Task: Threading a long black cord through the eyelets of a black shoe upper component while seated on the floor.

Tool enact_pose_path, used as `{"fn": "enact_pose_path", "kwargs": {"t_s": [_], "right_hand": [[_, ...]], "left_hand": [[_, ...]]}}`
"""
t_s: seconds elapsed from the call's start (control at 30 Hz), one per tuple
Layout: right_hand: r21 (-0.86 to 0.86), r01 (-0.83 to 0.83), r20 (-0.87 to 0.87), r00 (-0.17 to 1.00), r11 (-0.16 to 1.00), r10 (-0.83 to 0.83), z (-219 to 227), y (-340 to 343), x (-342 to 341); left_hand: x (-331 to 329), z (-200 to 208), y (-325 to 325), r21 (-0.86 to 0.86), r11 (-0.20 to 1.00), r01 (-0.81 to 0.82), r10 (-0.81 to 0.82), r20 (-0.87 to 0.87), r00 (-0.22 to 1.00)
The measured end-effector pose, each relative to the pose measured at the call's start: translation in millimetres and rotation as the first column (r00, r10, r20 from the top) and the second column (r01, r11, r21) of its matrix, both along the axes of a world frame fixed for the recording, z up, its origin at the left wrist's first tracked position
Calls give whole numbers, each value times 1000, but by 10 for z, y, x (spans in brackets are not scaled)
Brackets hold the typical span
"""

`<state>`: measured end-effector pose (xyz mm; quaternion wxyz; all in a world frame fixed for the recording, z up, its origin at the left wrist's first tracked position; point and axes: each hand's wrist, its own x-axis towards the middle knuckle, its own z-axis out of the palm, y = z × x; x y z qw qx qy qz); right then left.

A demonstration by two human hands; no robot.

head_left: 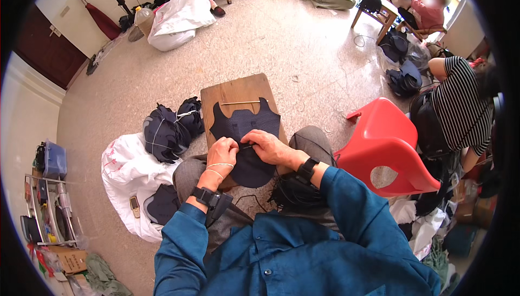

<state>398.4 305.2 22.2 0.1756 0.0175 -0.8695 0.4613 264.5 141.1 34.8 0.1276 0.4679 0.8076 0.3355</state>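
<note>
A dark navy cut piece of fabric point(252, 125), with pointed corners at its far end, lies flat over a wooden bench point(233, 85) before my knees. At the fabric's left edge, my left hand point(222, 155) is closed, its thumb and fingertips pinched together; what they hold is too small to make out. My right hand point(266, 147) rests over the middle of the fabric, fingers bent and pinched around something small and dark that I cannot name. Across the far part of the bench lies a thin light stick point(241, 102), just beyond the fabric.
Tied bundles of dark pieces point(165, 130) and a white sack point(124, 168) with a mobile phone point(135, 207) lie to the left. A red plastic chair point(384, 139) stands close on my right. Beyond it sits a person in a striped top point(460, 103). Another white sack point(181, 19) lies far off.
</note>
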Motion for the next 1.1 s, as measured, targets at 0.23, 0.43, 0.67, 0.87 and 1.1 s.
{"fn": "enact_pose_path", "kwargs": {"t_s": [0.23, 0.43, 0.67, 0.87, 1.1], "right_hand": [[229, 156, -46, 988, 961, -149, 39, 41, 141], [406, 8, 47, 998, 914, -30, 152, 4, 101], [138, 217, 11, 975, 966, -221, 161, 59, 207], [34, 286, 92, 953, 958, -288, 84, -44, 458], [6, 300, 97, 949, 954, -299, 107, -54, 478]], "left_hand": [[3, -52, -123, 56, 994, -92, 84, 122, 989], [150, 29, -96, 155, 986, -64, 80, -99, 992], [232, 121, 86, 202, 971, 130, -53, -346, 937], [169, 168, 316, -174, 962, 210, -259, -336, 906], [115, 84, 342, -176, 904, 391, -428, -374, 823]]}}
